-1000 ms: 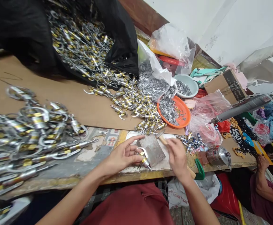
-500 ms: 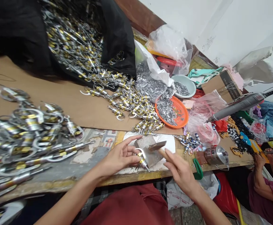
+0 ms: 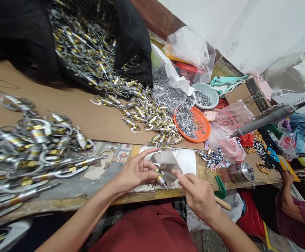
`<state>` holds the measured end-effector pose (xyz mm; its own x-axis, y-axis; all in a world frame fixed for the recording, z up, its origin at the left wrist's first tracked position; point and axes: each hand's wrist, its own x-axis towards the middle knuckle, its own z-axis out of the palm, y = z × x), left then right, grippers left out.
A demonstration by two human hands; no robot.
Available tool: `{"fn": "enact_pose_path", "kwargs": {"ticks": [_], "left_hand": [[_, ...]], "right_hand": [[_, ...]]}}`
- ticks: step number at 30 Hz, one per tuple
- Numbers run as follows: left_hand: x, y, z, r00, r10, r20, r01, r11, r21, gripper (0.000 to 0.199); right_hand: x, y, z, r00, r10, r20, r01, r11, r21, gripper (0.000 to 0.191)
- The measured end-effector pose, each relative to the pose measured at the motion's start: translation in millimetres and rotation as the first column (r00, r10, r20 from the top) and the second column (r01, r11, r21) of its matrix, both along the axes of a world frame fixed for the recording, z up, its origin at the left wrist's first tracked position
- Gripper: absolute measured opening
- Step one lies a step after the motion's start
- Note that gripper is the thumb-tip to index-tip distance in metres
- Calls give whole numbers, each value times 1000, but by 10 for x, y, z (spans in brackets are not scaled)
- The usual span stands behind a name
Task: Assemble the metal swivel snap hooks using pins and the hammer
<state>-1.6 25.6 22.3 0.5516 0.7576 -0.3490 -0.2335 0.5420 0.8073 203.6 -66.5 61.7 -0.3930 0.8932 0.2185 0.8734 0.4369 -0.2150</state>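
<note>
My left hand (image 3: 136, 172) pinches a small silver-and-yellow metal piece with a curved white hook (image 3: 160, 178) between thumb and fingers. It rests against a grey metal block (image 3: 172, 159) on a white sheet (image 3: 188, 161) at the bench's front edge. My right hand (image 3: 199, 194) is wrapped round a hammer, whose wooden handle (image 3: 222, 203) sticks out behind the palm. The hammer head is blurred just over the block, close to the hooked piece; whether they touch I cannot tell.
Similar hooked pieces lie heaped at left (image 3: 34, 147) and spill from a black bag (image 3: 133, 38). An orange plate (image 3: 203, 122) and a pale bowl (image 3: 212, 96) hold small metal parts. A grey tool (image 3: 268, 120) hangs at right. A co-worker's arms (image 3: 289, 199) show far right.
The hammer has swung down, its head lower over the block and its handle end now showing behind my right hand. My left hand keeps the hooked piece in about the same spot.
</note>
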Motion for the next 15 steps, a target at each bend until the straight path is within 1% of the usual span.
{"fn": "enact_pose_path", "kwargs": {"ticks": [2,4,6,7,8,10,11,13,15], "left_hand": [[1,-4,4,1000,2,-6,-2,1000,-9,93],[-1,-11,-2,1000,-3,-9,3,1000,-2,92],[-6,-22,-16,999,6,-37,-5,1000,26,82],[-8,-28,-24,997,17,-71,-14,999,50,72],[-11,-35,-33,993,27,-116,-18,997,79,57],[-15,-46,-51,977,33,-210,-2,989,147,29],[-16,-50,-61,969,31,-245,14,983,181,20],[-17,-52,-81,955,56,-290,31,958,286,13],[-17,-52,-100,934,145,-326,13,899,439,11]], "right_hand": [[33,77,-29,1000,-13,9,14,997,-79,47],[121,207,-114,991,-86,-102,75,991,-109,44],[242,363,-242,950,-201,-240,176,977,-122,40],[301,437,-312,929,-256,-266,223,963,-149,39],[349,503,-377,921,-293,-258,250,950,-188,38],[409,620,-479,936,-296,-191,247,938,-245,34],[423,680,-509,949,-277,-152,236,941,-242,31],[456,845,-529,961,-260,-99,240,955,-174,26],[540,1102,-504,946,-314,-77,308,948,-79,25]]}}
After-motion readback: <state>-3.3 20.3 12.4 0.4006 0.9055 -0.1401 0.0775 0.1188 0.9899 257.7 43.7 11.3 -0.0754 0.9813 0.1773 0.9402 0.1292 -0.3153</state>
